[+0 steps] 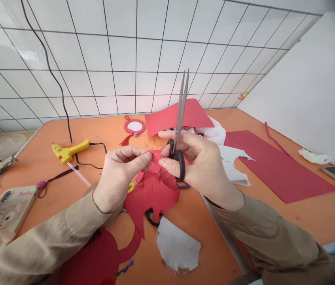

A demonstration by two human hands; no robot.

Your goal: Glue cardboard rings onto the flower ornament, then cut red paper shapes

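My right hand (204, 162) is closed around the black handles of a pair of scissors (180, 113). The blades point up and are nearly together. Close beside it, my left hand (122, 174) pinches the edge of a small red piece (156, 157), mostly hidden behind the fingers. Below both hands lies a heap of red cut scraps (155, 194) with jagged edges. Another black handle loop (152, 217) sticks out from under that heap. A grey-white torn scrap (178, 244) rests in front of it.
A yellow glue gun (70, 151) with a cord lies at left, near a phone case (7, 221). Behind are a round red tasselled ornament (135, 126) and a red sheet (182, 114). A larger red sheet (280, 170) and white scraps (234, 170) lie at right. A tiled wall (120, 55) bounds the back.
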